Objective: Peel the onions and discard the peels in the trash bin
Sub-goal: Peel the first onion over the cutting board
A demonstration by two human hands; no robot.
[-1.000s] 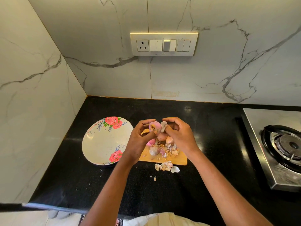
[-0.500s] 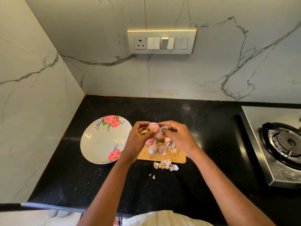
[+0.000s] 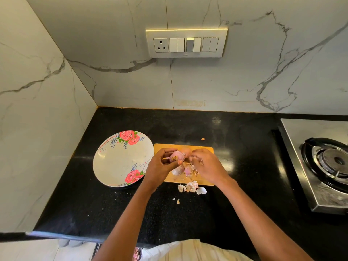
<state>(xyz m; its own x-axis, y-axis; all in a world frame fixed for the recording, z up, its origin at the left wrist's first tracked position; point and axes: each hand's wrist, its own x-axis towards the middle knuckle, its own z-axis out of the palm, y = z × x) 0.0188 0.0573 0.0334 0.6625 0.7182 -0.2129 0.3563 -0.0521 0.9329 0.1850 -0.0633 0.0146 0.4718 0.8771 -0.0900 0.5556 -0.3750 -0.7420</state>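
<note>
On black bench [image 3: 113, 213] by marble wall, holding pink onion [image 3: 177, 156] in curled left hand [image 3: 160, 169] above wooden board [image 3: 205, 182]; right hand [image 3: 208, 166] pinching at peel beside it; loose peels [image 3: 191, 187] lying near flowered plate [image 3: 113, 166]

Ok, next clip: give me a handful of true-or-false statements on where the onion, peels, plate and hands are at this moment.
1. The left hand holds a small onion above the cutting board. True.
2. The floral plate is piled with onion peels. False: nothing lies on the plate; peels sit on the board and on the counter.
3. Some loose peels lie on the black counter just off the board's near edge. True.
4. The right hand rests on the stove. False: it is over the board, its fingers at the onion.
5. A trash bin stands beside the plate. False: no bin is in view.
</note>
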